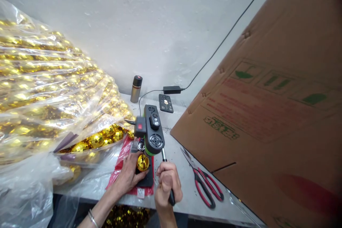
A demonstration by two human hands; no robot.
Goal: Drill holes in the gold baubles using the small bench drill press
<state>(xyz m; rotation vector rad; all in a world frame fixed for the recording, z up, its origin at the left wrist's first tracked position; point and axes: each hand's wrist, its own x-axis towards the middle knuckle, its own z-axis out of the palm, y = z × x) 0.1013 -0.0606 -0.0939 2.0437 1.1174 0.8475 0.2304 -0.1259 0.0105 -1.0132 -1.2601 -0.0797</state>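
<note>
My left hand (131, 171) grips a shiny gold mirror-ball ornament (143, 162) between thumb and fingers. It keeps the ball over the black base (146, 180) of a small bench machine, below the machine's head. That machine (154, 128) has a black top with round vents, green edging and a side box with a red switch (139, 127). My right hand (168, 184) is wrapped round the black-gripped lever (164, 155) at the machine's right side. The ball's underside and the tool above it are mostly hidden.
A clear plastic bag (53, 89) full of gold balls fills the left. Red-and-black-handled scissors (205, 185) lie at right beside a large cardboard box (256, 114). Behind stand a spray can (136, 89), a phone (166, 103) and a power adapter (172, 89) with its cable.
</note>
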